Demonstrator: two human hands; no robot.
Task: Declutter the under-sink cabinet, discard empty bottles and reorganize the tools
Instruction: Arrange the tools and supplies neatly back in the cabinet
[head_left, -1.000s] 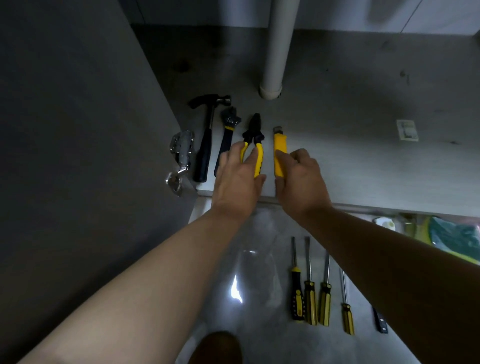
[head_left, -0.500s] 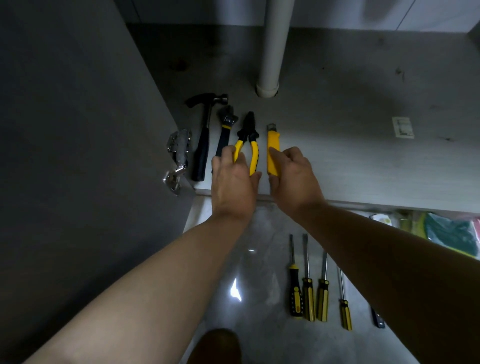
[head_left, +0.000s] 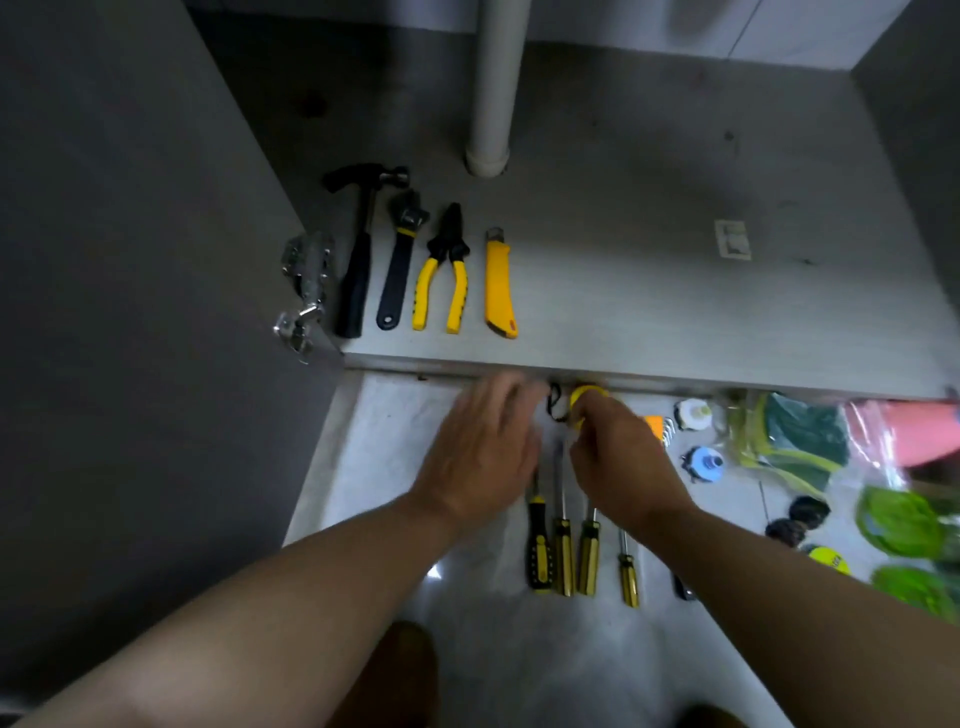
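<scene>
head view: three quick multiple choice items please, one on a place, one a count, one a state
1. The knife lies: A right of the pliers; B left of them; C across them.
2. Tools lined up in the cabinet: A two; B four; C six.
3. The right hand: A lies flat; B points; C grips a yellow thing.
Key: A, it is the row's rightmost tool; B, hammer, wrench, pliers, knife; C, its fingers curl round it.

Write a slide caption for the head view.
Hammer, wrench, pliers and utility knife lined up on the cabinet floor; right hand grips a yellow round object by the screwdrivers, left hand open.
</scene>
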